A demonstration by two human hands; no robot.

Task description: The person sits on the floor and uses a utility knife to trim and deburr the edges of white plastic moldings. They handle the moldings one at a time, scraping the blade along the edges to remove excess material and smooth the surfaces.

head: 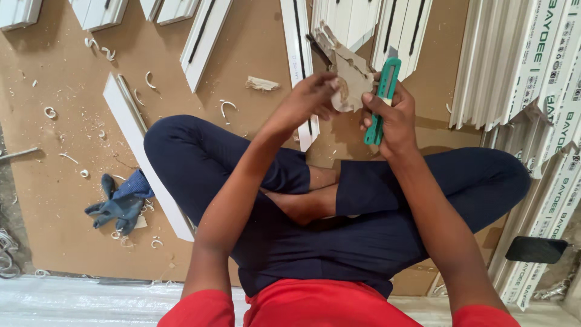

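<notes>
Fingers: left hand (311, 100) pinches a torn cardboard scrap (346, 72); right hand (393, 115) is clamped round a green utility knife (381, 100).
Board: brown floor sheet (66, 206) under crossed legs.
Profiles: white strips (203, 36) lie around.
Gloves: blue pair (121, 203), left.

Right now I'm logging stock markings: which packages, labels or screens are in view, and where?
Wrapped white profile strips: stacked at right, long white film sleeves with green lettering.
Dark flat device: lower right among strips, black rectangle; whether it is a screen is unclear.
No other labels or signs.
</notes>
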